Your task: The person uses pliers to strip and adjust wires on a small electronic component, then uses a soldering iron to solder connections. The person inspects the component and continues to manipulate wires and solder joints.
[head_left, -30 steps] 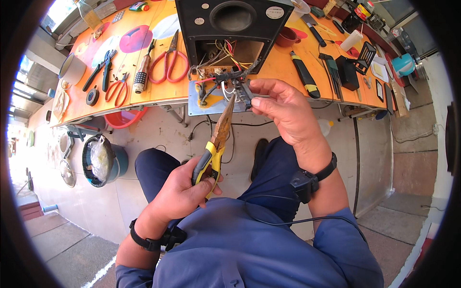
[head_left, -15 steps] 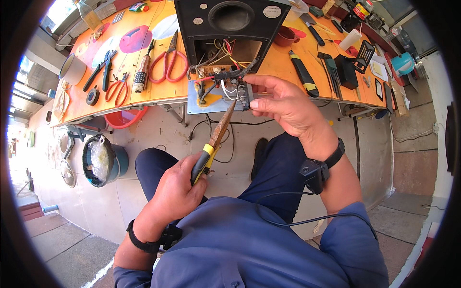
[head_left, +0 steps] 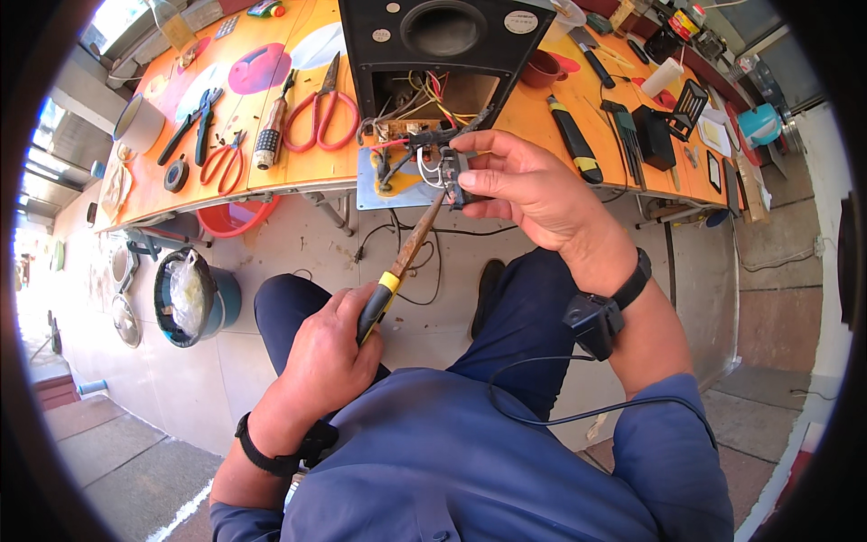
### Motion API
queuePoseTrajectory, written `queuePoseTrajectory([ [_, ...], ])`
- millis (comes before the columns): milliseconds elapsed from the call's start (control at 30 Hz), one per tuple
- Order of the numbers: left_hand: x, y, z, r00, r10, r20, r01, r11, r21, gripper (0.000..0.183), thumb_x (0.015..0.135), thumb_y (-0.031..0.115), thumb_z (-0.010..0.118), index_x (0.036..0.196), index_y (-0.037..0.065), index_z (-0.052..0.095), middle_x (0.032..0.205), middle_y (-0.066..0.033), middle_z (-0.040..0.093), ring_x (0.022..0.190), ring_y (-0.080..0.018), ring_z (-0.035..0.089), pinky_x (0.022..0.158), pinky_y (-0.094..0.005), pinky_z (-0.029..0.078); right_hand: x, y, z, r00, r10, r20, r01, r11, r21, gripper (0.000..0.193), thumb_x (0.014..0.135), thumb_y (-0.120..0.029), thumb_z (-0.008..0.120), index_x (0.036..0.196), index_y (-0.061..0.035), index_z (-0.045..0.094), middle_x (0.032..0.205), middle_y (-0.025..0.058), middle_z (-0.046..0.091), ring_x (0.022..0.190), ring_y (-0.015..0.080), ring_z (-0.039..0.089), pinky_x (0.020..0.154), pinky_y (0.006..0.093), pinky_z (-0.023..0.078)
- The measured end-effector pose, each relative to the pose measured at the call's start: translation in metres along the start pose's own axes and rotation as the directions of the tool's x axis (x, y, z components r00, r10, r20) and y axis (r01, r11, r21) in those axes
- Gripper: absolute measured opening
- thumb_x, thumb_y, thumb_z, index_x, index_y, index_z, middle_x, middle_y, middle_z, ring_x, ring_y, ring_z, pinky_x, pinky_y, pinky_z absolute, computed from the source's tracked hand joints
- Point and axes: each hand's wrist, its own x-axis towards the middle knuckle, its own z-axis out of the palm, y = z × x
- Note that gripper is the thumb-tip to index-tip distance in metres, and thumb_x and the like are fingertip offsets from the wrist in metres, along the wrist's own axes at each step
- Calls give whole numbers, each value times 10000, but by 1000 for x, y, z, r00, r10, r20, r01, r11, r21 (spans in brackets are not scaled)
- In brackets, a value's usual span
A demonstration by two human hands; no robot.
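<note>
My left hand (head_left: 330, 352) is closed around the yellow-and-black handles of long-nose pliers (head_left: 413, 250) with rusty jaws. The pliers' tip meets the lower edge of a dark connector block (head_left: 453, 173), where white wires run in; I cannot tell whether the jaws grip anything. Between thumb and fingers, my right hand (head_left: 542, 190) holds that block from the right. Behind it, a metal panel with a circuit board (head_left: 390, 188) juts over the table's front edge. Its red, black, white and yellow wires lead into the open back of a black speaker box (head_left: 384, 54).
Red-handled scissors (head_left: 322, 117), a screwdriver (head_left: 268, 135), small red pliers (head_left: 223, 165) and blue-handled pliers (head_left: 192, 125) lie left on the orange table (head_left: 298, 185). To the right are a utility knife (head_left: 573, 140) and a black box (head_left: 652, 135). A lined bucket (head_left: 226, 303) stands on the floor.
The connector block has turned in my right hand and shifted slightly left. The pliers' tip stays against its lower side. Speaker box and table appear a little to the right and higher.
</note>
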Motion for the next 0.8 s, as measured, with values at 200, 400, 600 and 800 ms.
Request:
queuePoseTrajectory([
  [200,-6,-3,2,998,27,-53,-24,998,55,486,860,14,631,1340,-6,555,1035,-243,650,870,-462,657,778,-498,551,1,6,9,998,-39,-47,38,999,-18,421,1001,-91,708,1393,-53,559,1189,45,677,1055,150,703,873,320,624],
  [400,-9,0,1,990,25,-142,-16,998,61,433,869,-30,640,1297,-6,571,989,-228,650,834,-453,662,732,-470,539,4,11,16,992,-107,-68,110,993,53,406,1000,-57,691,1382,-23,559,1217,59,667,1090,164,699,890,330,642],
  [600,-8,0,1,987,45,-153,-33,996,84,427,877,-53,614,1300,-5,574,965,-215,646,800,-417,674,711,-457,539,4,17,20,986,-141,-86,148,985,89,393,1000,-52,689,1369,-23,561,1209,58,667,1095,163,695,885,340,647],
  [800,-7,0,-5,989,26,-143,-13,996,91,437,869,-51,616,1302,0,577,957,-208,643,810,-411,673,720,-439,543,4,18,24,982,-169,-80,177,980,94,394,990,-49,701,1354,-24,554,1198,59,661,1087,165,691,891,351,645],
])
